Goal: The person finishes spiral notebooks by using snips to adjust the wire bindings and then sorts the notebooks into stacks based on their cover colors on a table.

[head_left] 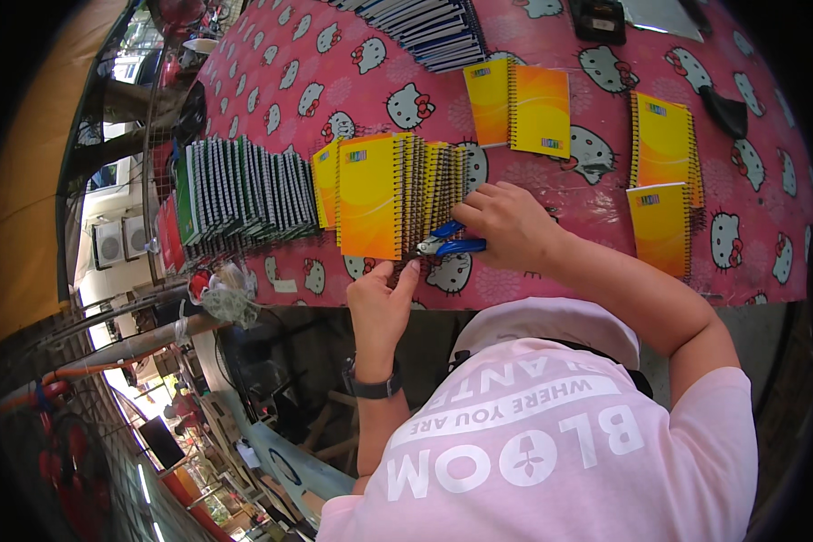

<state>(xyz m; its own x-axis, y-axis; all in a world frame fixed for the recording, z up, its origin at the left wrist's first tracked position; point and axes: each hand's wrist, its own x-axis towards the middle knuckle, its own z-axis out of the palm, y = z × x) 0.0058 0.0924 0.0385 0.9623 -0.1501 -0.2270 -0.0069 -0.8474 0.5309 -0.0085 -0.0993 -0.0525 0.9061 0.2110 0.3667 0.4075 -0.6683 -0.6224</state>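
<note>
My right hand (510, 221) is closed around a pair of blue-handled side cutters (444, 242). The jaws point left, at the lower end of a notebook's wire coil. My left hand (379, 303) grips the lower edge of the front yellow-orange spiral notebook (369, 199), thumb and forefinger close to the cutter jaws. That notebook leads a leaning row of similar yellow spiral notebooks (443, 167), coils facing right. Whether the jaws are closed on the wire is too small to tell.
Left of the row leans a row of green-covered spiral notebooks (244, 190). More yellow notebooks lie beyond my right hand (540, 108) and at the right (661, 226). A stack of blue-edged notebooks (425, 32) sits at the far side. The pink patterned tablecloth (271, 54) ends near my waist.
</note>
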